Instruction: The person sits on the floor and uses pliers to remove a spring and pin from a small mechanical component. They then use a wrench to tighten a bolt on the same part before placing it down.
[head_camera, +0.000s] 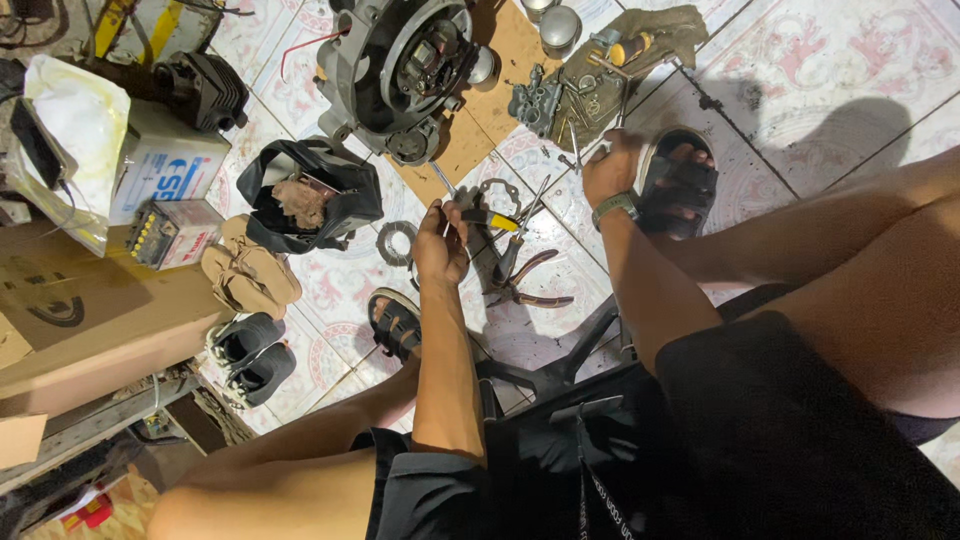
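Note:
My left hand (440, 245) is closed around a thin metal tool whose shaft (442, 180) points toward the grey engine casing (400, 60) on the tiled floor. My right hand (610, 168), with a watch on its wrist, reaches further out. Its fingers curl on a slim metal tool (588, 152) beside my sandalled foot (680, 185). Between the hands lie a yellow-handled screwdriver (497, 219), brown-handled pliers (530, 280) and a thin gasket (497, 193). A small carburettor (530, 100) sits just beyond the right hand, on the edge of a dirty rag (650, 35).
A black bag (310, 195), a metal ring (395, 242), tan sandals (250, 270) and black shoes (250, 358) lie to the left. A cardboard box (80, 310), a small battery (175, 232) and a white box (165, 160) stand at far left. My other foot (395, 325) rests below the left hand.

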